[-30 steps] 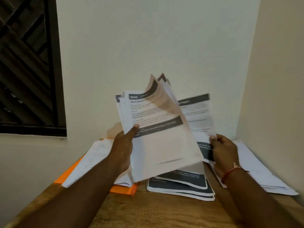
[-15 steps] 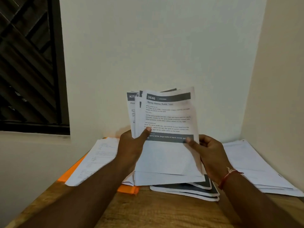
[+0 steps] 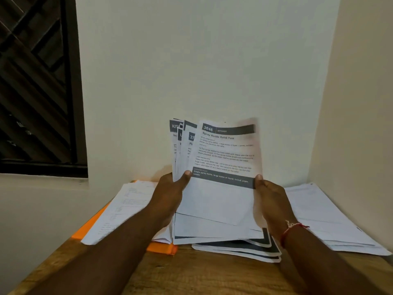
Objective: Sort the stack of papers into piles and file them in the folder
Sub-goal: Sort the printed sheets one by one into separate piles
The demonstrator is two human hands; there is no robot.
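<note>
The left hand and the right hand each pinch a side edge of the stack of papers, thumbs in front, holding it upright over the middle of the table. The sheets behind the front sheet are fanned unevenly, so a slack thumb could let some slide down onto the dark-banded pile beneath, mixing unsorted with sorted. Peeling the front sheet away might drag its neighbour along. The left pile lies across the orange folder at the table's left edge, where the forearm could knock it off
</note>
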